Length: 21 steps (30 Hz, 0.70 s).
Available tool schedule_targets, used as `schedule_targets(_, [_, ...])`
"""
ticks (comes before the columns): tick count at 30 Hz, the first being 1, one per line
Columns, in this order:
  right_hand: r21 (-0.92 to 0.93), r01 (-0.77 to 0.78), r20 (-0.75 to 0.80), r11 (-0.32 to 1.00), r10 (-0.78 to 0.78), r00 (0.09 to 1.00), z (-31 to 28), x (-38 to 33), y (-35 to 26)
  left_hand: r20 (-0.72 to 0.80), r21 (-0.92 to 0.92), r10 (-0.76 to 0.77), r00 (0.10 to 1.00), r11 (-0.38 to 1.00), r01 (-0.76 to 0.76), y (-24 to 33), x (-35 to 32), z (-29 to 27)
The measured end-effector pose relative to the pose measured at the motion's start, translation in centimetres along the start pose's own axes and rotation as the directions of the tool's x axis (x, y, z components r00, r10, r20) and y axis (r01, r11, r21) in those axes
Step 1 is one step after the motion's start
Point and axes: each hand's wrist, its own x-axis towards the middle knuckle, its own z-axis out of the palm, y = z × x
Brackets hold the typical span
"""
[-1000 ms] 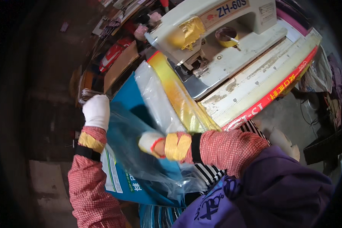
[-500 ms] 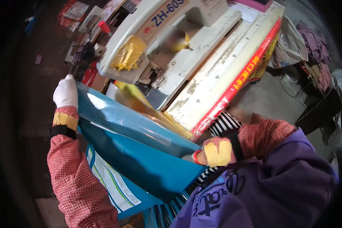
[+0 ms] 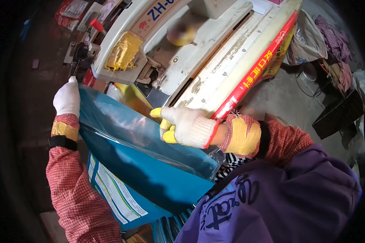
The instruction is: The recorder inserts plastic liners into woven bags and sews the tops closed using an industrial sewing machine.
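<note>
A blue sack [image 3: 150, 174] with a printed white label panel slants across my front, and a clear plastic liner [image 3: 125, 117] shows along its upper edge. My left hand [image 3: 67, 98], in a white glove, is closed on the upper left corner of the sack. Over the liner's upper edge is my right hand [image 3: 186, 126], in a white glove with yellow fingertips. Its fingers are half bent and apart, and I see nothing gripped between them. The sack's right end hangs free below that wrist.
Just beyond the sack stands a sewing machine [image 3: 158, 28] with a yellow cloth patch on its head. A long pale table [image 3: 227, 60] with a red edge strip runs to the upper right. A white bag [image 3: 308, 40] and cloths lie at the far right.
My right hand has let go of the sack's right end and moved left and up to the liner's edge. My left hand keeps its hold, and the machine appears slightly higher and further left.
</note>
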Motion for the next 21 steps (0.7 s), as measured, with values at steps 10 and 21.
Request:
schedule_targets(10, [-0.413,-0.106,0.388,0.905,0.281,0.878,0.4,4.5,-0.4,0.145,-0.173,-0.172,0.974,0.965,0.196,-4.1,-1.1,-2.6])
schedule_targets(21, [-0.107,0.140,0.106,0.984,-0.129,0.986,3.4,-0.7,-6.3,-0.082,-0.317,-0.265,0.961,0.921,0.227,4.8,1.4,5.1])
